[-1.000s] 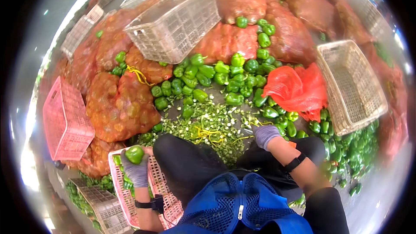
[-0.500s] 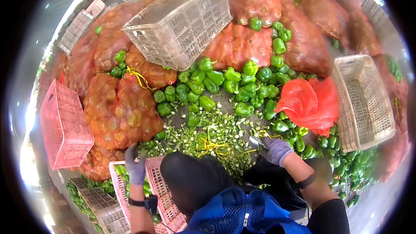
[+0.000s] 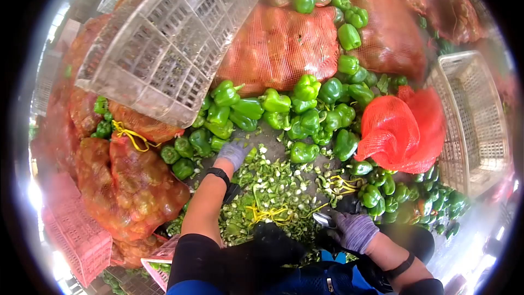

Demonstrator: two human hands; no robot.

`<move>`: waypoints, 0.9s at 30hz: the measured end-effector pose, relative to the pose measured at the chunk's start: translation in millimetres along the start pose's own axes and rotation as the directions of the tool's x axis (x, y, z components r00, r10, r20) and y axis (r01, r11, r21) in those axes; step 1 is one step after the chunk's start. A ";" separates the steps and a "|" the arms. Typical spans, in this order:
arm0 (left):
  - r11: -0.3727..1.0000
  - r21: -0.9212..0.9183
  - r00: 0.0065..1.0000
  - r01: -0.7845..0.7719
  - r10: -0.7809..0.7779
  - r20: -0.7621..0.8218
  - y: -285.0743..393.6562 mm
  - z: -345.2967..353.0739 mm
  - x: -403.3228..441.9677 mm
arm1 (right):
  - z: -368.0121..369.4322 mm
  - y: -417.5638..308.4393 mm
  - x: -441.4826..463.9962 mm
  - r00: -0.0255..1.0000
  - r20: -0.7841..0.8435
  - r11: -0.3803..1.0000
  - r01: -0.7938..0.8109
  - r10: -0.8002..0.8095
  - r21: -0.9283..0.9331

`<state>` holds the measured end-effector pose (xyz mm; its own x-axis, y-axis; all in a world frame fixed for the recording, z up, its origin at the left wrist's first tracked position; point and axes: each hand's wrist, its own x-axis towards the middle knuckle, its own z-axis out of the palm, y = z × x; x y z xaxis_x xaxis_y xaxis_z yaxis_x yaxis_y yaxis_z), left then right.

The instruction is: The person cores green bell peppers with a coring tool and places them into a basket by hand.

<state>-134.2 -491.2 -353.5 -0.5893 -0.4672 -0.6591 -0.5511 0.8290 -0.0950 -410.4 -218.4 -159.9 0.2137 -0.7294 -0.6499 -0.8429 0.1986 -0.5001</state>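
My left hand (image 3: 233,154), in a grey glove, reaches to the near edge of the pile of green peppers (image 3: 219,113). Its fingertips are hidden among the peppers, so its grip cannot be made out. Low on the right, my gloved right hand (image 3: 352,231) is closed round a small metal blade (image 3: 323,219). Between the hands and the peppers lie many green and white pepper trimmings (image 3: 273,180), with yellow ties (image 3: 267,214) on top.
A grey crate (image 3: 164,49) leans over mesh sacks at upper left. A full red sack (image 3: 281,46) lies behind the peppers. On the right are a crumpled red net (image 3: 401,128) and a pale crate (image 3: 475,123). Pink crates (image 3: 76,229) stand lower left.
My left hand let go of a pepper at the pink crate, then moved forward and right to the pile. My right hand stays low with the blade. The view has shifted forward.
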 end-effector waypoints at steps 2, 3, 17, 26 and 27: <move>1.000 -0.012 0.999 -0.008 0.008 0.036 -0.6 10.0 19.4 | -4.5 1.6 10.7 0.989 0.111 0.995 -0.097 0.100 -0.033; 0.998 0.009 0.998 -0.069 0.069 -0.007 -1.5 15.5 24.5 | -4.3 4.2 14.9 0.991 0.107 0.997 -0.082 0.083 -0.011; -0.398 -0.917 0.990 -0.017 0.120 -0.070 21.6 -87.2 -121.4 | 4.4 -17.8 7.9 0.954 -0.297 0.788 0.161 0.030 0.594; -0.342 -0.918 0.976 -0.200 0.009 -0.216 117.1 -150.2 -263.5 | -2.6 -54.6 -48.5 0.869 -0.439 0.768 0.437 -0.227 0.469; -0.437 -0.880 0.978 -0.186 0.004 -0.209 127.3 -145.7 -273.1 | 7.0 -53.4 -49.5 0.825 -0.516 0.726 0.499 -0.231 0.473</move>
<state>-129.5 -302.8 -76.9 -0.7018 -0.5180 -0.4889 -0.1689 -0.5458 0.8207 -372.5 -188.3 -105.1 0.1165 -0.9853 -0.1251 -0.2715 0.0896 -0.9583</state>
